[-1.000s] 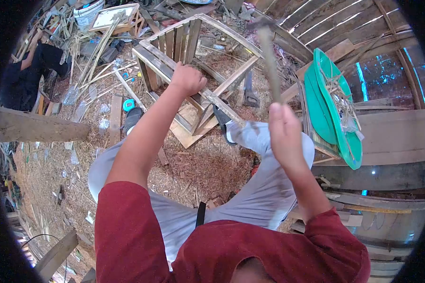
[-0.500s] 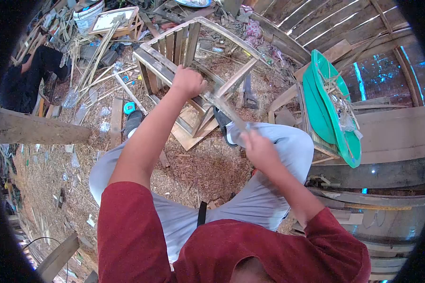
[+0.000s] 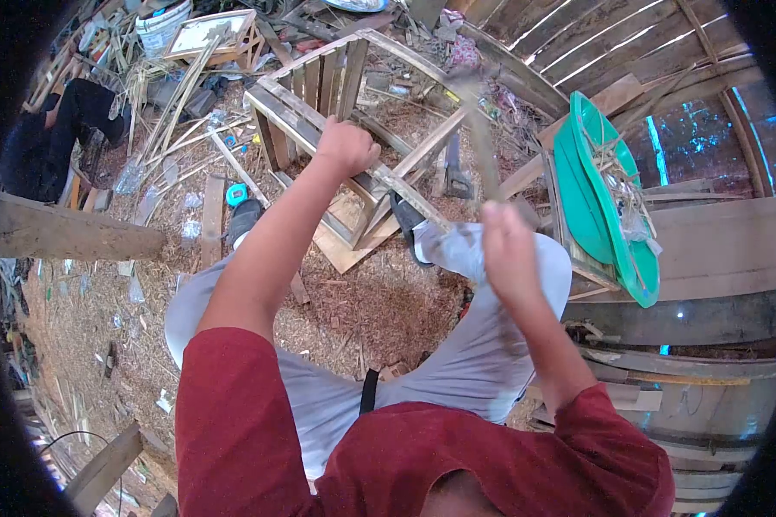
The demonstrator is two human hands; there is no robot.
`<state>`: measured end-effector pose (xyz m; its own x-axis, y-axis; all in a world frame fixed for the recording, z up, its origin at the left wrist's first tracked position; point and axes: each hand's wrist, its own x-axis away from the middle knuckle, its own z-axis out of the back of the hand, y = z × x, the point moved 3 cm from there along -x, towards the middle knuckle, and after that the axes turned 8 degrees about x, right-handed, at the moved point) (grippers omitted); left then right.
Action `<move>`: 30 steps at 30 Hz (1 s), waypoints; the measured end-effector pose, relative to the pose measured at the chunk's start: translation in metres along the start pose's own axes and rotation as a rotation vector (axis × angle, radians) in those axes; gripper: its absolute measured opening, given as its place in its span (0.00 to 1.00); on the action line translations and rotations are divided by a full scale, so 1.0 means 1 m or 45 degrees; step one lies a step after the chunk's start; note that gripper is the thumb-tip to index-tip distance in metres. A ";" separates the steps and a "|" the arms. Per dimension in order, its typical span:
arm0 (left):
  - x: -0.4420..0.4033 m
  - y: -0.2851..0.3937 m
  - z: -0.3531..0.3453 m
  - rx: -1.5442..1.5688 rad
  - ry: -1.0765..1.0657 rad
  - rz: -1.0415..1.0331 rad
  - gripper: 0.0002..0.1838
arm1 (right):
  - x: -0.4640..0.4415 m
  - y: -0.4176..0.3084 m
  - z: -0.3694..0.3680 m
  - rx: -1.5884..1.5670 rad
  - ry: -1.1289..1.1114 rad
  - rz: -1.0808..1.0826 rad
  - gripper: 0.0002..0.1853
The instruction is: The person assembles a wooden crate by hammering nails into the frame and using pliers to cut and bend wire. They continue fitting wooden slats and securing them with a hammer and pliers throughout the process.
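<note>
A slatted wooden frame stands on the ground in front of my knees, tilted and partly hidden by my arm. My left hand is closed over its near rail; whatever the fingertips pinch is hidden. To the right, my right hand grips the handle of a hammer. The hammer points up and away, apart from the frame, its head smeared by motion. A wooden strip of the frame runs from near my left hand toward my right knee.
A teal tape measure lies by my left foot, and a handsaw beyond my right foot. Green basins holding scraps lean at the right. Another person's dark-clothed leg shows at far left. Shavings and offcuts cover the ground.
My right hand has swung the hammer up and to the right, away from the wood beside my left hand. My left hand and the frame have stayed nearly in place.
</note>
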<state>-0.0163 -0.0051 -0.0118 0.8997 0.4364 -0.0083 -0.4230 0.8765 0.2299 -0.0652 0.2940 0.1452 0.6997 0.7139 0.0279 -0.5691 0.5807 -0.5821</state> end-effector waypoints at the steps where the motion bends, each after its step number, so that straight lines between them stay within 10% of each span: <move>1: 0.000 0.000 -0.001 0.011 -0.005 -0.010 0.26 | -0.001 -0.016 0.014 -0.113 0.063 -0.038 0.21; 3: 0.000 0.001 0.001 0.014 -0.028 -0.006 0.26 | 0.006 -0.011 0.002 -0.196 0.368 0.033 0.21; 6: 0.001 0.002 0.000 -0.014 -0.024 -0.007 0.26 | 0.010 0.054 -0.068 0.439 -0.239 0.147 0.21; 14: 0.001 0.000 -0.002 -0.020 -0.013 0.004 0.25 | 0.013 0.017 -0.030 -0.008 0.274 0.070 0.19; 18: 0.003 0.001 0.002 0.003 -0.019 -0.004 0.24 | 0.009 0.051 -0.054 0.273 -0.062 0.259 0.16; 19: 0.004 0.000 0.001 0.009 -0.023 0.002 0.25 | 0.006 0.013 -0.026 0.164 -0.178 -0.065 0.17; 23: 0.002 0.000 -0.002 0.013 -0.019 0.003 0.25 | 0.008 -0.015 0.002 -0.219 0.304 0.041 0.20; 26: 0.004 0.003 0.002 -0.011 -0.008 0.011 0.25 | 0.015 0.063 -0.066 0.409 0.068 0.269 0.19; 30: 0.003 0.001 0.003 0.048 -0.011 0.028 0.25 | 0.004 0.041 -0.035 0.060 0.027 -0.081 0.20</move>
<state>-0.0141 -0.0031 -0.0087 0.8913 0.4534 0.0054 -0.4383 0.8585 0.2661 -0.0706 0.3065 0.0927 0.7438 0.6668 0.0461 -0.5427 0.6428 -0.5407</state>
